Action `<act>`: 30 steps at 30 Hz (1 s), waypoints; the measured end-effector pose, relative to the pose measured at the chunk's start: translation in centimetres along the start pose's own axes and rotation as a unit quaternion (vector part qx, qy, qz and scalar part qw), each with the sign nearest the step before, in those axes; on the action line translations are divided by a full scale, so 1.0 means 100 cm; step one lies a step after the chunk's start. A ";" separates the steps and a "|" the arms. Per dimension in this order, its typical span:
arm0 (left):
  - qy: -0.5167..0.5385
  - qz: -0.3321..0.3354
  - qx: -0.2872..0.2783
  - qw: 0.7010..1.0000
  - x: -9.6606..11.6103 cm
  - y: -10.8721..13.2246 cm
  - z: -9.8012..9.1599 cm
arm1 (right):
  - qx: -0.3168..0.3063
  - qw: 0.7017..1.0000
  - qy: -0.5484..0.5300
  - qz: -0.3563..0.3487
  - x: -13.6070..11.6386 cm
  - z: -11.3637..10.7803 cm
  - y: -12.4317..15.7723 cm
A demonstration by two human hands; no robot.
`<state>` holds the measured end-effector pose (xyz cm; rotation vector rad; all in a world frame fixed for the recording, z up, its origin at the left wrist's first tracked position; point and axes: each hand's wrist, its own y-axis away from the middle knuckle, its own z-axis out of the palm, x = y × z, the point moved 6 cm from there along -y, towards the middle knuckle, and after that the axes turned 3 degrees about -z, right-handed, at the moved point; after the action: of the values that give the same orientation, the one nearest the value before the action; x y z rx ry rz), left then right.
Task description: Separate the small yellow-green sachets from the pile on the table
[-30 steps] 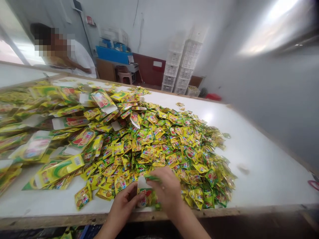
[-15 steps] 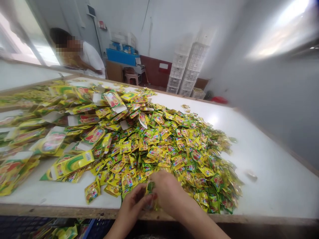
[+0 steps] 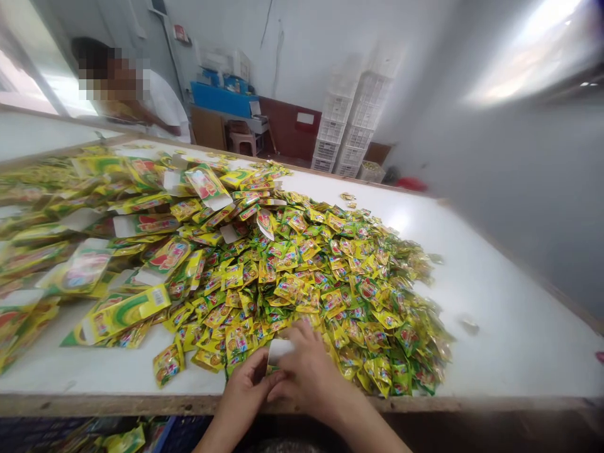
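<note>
My left hand (image 3: 250, 385) is closed around a small carton (image 3: 280, 350) at the table's near edge, thumb and fingers on its side. The carton's pale white flap shows at the top, and most of its body is hidden behind my hands. My right hand (image 3: 309, 371) lies against the carton's right side, its fingers pointing up and blurred, so their grip cannot be made out. Just beyond both hands spreads a big heap of small yellow and green sachets (image 3: 302, 283). One sachet (image 3: 168, 363) lies apart, left of my left hand.
Many yellow-green cartons (image 3: 127, 311), several with white flaps open, are piled at left on the white table (image 3: 495, 302). A wooden rim (image 3: 117, 404) edges it. Below left is a blue crate (image 3: 163, 434) with packets. A person (image 3: 165, 104) sits behind; white crates (image 3: 349, 126) stand stacked.
The carton's white flap now shows between my hands. My right hand's fingers have shifted upward and opened out somewhat. The whole view has moved slightly, with the scene sliding left.
</note>
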<state>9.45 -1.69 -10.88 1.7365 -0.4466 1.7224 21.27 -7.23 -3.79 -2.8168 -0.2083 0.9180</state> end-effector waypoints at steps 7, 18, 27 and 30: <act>0.065 -0.107 0.036 0.991 0.001 0.005 -0.011 | 0.156 0.890 -0.372 0.214 0.042 0.014 0.029; 0.244 -0.176 -0.055 0.952 0.018 0.012 0.001 | 0.077 0.894 -0.406 0.174 0.022 0.028 0.014; 0.039 -0.069 0.128 0.989 0.010 0.005 -0.020 | 0.162 0.897 -0.382 0.153 0.035 0.017 -0.002; -0.016 -0.036 0.126 0.991 0.001 0.000 -0.025 | 0.168 0.867 -0.429 0.191 0.043 0.025 -0.003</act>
<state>7.60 -0.03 -10.96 1.9346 -0.1842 1.7620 23.23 -5.82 -8.21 -1.9769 0.3890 2.0187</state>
